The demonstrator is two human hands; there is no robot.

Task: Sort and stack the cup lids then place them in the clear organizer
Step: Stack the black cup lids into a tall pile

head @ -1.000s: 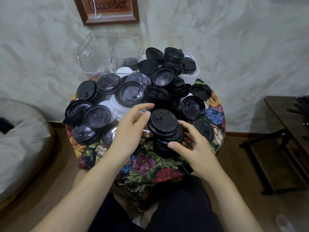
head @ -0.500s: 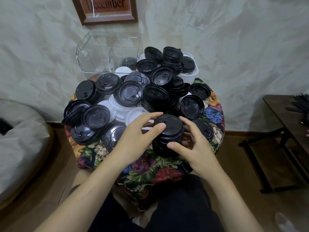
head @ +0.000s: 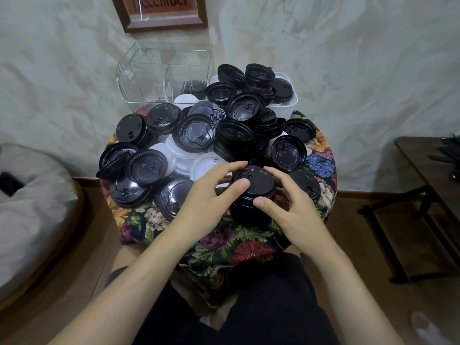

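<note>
A stack of black cup lids (head: 256,195) stands near the front of a small round table under a floral cloth (head: 224,242). My left hand (head: 209,200) grips the stack from the left, thumb on the top lid. My right hand (head: 288,207) grips it from the right, thumb against its side. Many loose black lids (head: 146,168) and some white lids (head: 206,165) cover the table behind. The clear organizer (head: 149,78) stands at the back left, with a few dark lids in its right compartment.
A white tub (head: 286,105) piled with black lids sits at the back right of the table. A grey cushion (head: 32,200) lies to the left, a dark wooden bench (head: 428,170) to the right. The wall is right behind the table.
Both hands have closed in on the black stack. The top lids, tilted and loose a second ago, now sit pressed down square on the stack.
</note>
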